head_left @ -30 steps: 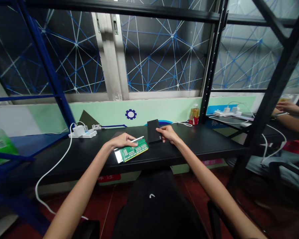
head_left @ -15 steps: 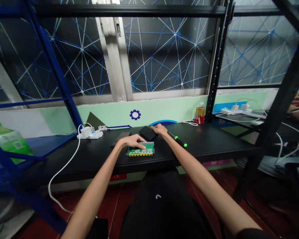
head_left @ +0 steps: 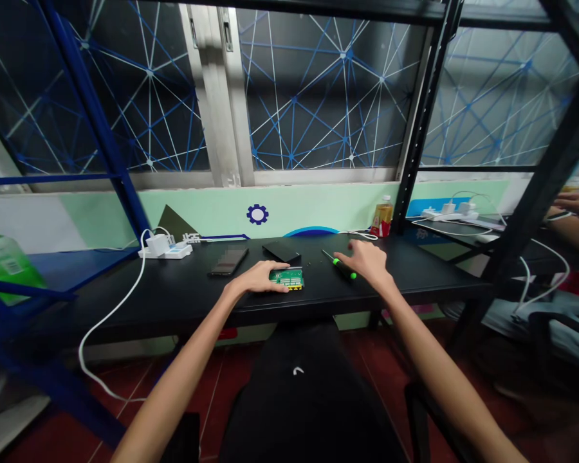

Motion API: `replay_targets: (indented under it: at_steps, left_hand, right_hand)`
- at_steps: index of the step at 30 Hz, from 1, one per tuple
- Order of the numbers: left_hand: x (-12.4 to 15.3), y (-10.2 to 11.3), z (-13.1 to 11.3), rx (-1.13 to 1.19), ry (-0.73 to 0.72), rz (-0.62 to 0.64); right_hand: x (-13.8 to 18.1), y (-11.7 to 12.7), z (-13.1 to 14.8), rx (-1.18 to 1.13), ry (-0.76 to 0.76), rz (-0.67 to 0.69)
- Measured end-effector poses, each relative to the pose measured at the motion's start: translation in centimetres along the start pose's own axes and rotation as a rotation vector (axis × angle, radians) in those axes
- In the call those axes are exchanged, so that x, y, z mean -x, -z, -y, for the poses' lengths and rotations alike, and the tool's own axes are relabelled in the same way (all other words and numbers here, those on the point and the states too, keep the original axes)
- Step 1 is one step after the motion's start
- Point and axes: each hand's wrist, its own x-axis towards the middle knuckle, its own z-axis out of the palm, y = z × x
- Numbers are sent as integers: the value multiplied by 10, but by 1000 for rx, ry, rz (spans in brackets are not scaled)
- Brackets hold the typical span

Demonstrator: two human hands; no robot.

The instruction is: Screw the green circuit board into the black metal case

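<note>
My left hand (head_left: 260,278) grips a green circuit board (head_left: 292,278) by its left part, thumb along the near edge and fingers along the far edge. The board has white parts and a yellow strip on its near side, and it is on the black desk. My right hand (head_left: 368,262) holds nothing; its thumb and fingers are apart beside a screwdriver (head_left: 345,269) with a black and bright green handle. Whether the thumb touches the handle I cannot tell. Behind the board lies a flat black panel (head_left: 282,251).
A dark phone (head_left: 228,261) lies on the desk (head_left: 174,296) left of the board. A white power strip (head_left: 166,248) with a cable stands farther left. At the back right is a drink bottle (head_left: 381,217). Another person's hand (head_left: 576,204) shows at far right.
My right hand has let go of the black panel and moved right to the screwdriver. My left hand has shifted from lying over the board to gripping it across its edges.
</note>
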Motion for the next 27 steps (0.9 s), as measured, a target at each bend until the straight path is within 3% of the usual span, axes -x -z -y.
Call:
replay_targets:
  at_steps: [4, 6, 9, 13, 15, 17, 22, 27]
  left_hand:
    - [0, -19, -4, -56, -53, -39]
    - [4, -25, -6, -125, -74, -66]
    - [15, -28, -8, -231, -69, -106]
    - [27, -26, -10, -259, -53, -121]
    - [29, -25, -12, -213, -74, -132]
    - [30, -23, -16, -157, -110, -139]
    - [35, -19, -26, -56, -122, -141]
    - [42, -16, -24, 47, -93, -133]
  right_hand:
    - [7, -19, -27, -40, -22, 283]
    - [6, -26, -29, -83, -46, 256]
    - [2, -25, -29, -197, -69, 58]
    - [-10, -7, -26, -645, 32, -194]
    - [-20, 5, -18, -946, 171, -183]
    - [-28, 17, -5, -1101, 272, -170]
    - [-40, 33, 39, -1141, 376, -108]
    - [-39, 22, 64, -1020, 363, -66]
